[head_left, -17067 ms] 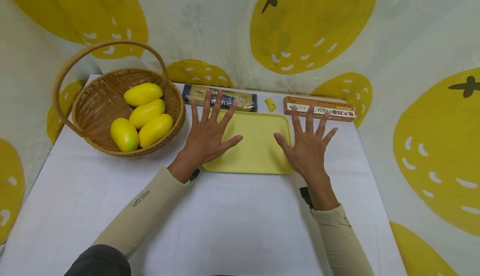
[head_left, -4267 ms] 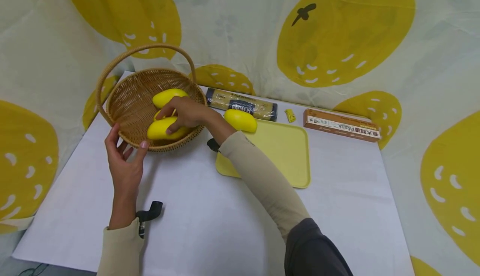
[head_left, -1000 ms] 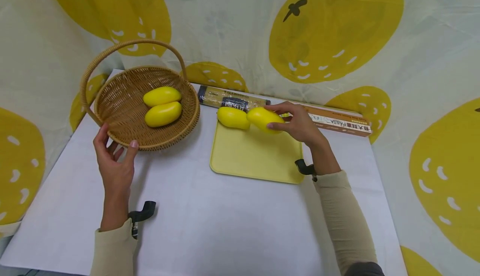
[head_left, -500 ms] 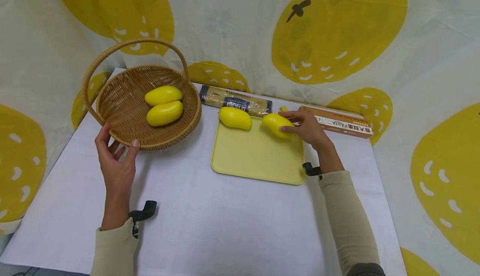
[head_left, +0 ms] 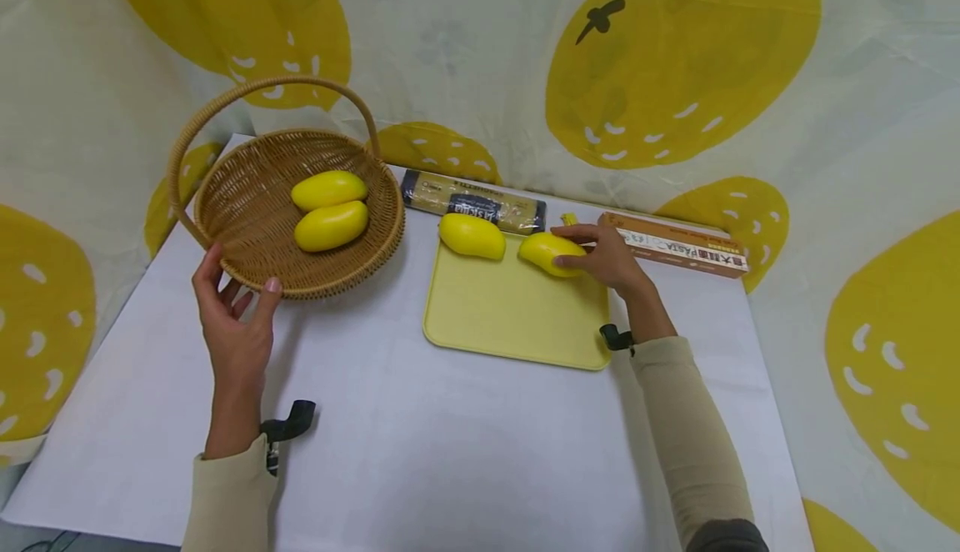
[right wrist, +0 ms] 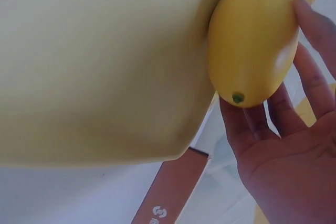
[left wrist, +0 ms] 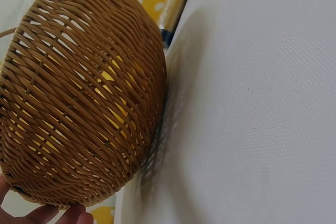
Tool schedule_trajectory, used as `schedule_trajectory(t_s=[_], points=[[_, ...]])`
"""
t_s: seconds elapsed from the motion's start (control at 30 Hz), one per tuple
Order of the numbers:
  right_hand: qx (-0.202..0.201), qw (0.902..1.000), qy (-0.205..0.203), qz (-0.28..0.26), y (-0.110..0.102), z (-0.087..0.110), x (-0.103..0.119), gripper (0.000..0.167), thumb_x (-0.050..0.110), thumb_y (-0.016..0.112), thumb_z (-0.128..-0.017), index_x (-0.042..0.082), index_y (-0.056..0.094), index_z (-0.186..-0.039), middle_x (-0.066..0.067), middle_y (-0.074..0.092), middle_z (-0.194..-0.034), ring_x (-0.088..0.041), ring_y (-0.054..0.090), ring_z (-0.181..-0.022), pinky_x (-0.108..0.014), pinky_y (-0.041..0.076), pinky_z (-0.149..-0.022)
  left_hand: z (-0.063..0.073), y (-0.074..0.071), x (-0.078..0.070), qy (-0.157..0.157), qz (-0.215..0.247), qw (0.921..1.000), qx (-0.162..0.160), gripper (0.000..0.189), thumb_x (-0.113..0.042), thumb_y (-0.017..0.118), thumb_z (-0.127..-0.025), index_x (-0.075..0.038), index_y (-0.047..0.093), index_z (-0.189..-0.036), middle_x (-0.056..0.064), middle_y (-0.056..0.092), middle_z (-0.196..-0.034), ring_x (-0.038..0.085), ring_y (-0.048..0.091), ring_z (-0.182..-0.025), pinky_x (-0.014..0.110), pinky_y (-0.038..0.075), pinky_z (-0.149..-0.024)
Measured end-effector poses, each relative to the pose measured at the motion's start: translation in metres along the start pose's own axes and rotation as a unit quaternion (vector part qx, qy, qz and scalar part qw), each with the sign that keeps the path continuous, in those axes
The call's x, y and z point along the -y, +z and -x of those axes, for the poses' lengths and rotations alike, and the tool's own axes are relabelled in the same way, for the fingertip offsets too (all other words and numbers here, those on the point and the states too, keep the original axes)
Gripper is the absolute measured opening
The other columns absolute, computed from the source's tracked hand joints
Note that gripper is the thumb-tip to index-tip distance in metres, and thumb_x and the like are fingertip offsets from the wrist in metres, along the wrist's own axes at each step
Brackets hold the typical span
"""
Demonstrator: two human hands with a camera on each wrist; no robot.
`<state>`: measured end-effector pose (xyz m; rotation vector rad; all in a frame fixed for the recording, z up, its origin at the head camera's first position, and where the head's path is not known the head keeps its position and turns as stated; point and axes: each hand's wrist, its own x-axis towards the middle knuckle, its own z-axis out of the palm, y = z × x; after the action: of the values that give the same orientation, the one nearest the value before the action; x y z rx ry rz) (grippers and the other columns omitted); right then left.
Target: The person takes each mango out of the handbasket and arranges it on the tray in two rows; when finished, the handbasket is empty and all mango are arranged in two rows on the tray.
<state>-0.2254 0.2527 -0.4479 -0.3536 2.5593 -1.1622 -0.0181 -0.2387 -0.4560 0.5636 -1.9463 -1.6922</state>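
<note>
One thumb and the fingers of your left hand (head_left: 236,339) grip the wicker basket (head_left: 243,202) by its rim; two yellow fruits (head_left: 331,227) lie inside. Further right, a third fruit (head_left: 472,236) rests on the back left corner of the yellow tray (head_left: 510,318). A fourth fruit (head_left: 542,253) is at the tray's back edge, pinched by the fingers of your right hand (head_left: 611,262).

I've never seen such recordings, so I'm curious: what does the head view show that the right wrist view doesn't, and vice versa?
Only the head view: the left hand gripping the wicker basket, the spaghetti packet and three unheld fruits.
Only the right wrist view: the green spot on the held fruit and the palm of the right hand.
Both: that hand and fruit, the yellow tray and the pasta box.
</note>
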Motion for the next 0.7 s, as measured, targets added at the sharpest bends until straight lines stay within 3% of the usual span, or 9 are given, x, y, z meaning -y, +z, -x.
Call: schedule_trajectory(t_s=[0.13, 0.53, 0.7], points=[[-0.011, 0.9998, 0.006, 0.015, 0.002, -0.001, 0.006, 0.054, 0.018, 0.085, -0.091, 0.018, 0.07, -0.143, -0.014, 0.064, -0.151, -0.035, 0.057, -0.142, -0.053, 0.026, -0.13, 0.0, 0.0, -0.001, 0.002, 0.003, 1.0, -0.001, 0.079, -0.016, 0.073, -0.099, -0.029, 0.032, -0.164, 0.0, 0.034, -0.17, 0.029, 0.044, -0.149, 0.037, 0.033, -0.116], [-0.046, 0.9988, 0.006, 0.019, 0.008, 0.0, 0.011, 0.052, 0.018, 0.086, -0.091, 0.018, 0.07, -0.141, -0.011, 0.061, -0.155, -0.036, 0.048, -0.152, -0.056, 0.035, -0.125, 0.0, 0.0, -0.003, 0.002, -0.005, 1.0, -0.002, 0.078, -0.015, 0.072, -0.099, -0.029, 0.031, -0.165, 0.0, 0.035, -0.17, 0.029, 0.044, -0.149, 0.036, 0.034, -0.116], [-0.07, 0.9973, -0.019, 0.016, 0.01, 0.004, 0.026, 0.053, 0.022, 0.087, -0.09, 0.018, 0.071, -0.141, -0.008, 0.063, -0.152, -0.035, 0.051, -0.147, -0.058, 0.033, -0.126, 0.0, 0.001, -0.005, -0.005, -0.005, 1.0, 0.0, 0.078, -0.016, 0.072, -0.1, -0.03, 0.03, -0.165, -0.001, 0.034, -0.17, 0.028, 0.043, -0.15, 0.039, 0.032, -0.117]])
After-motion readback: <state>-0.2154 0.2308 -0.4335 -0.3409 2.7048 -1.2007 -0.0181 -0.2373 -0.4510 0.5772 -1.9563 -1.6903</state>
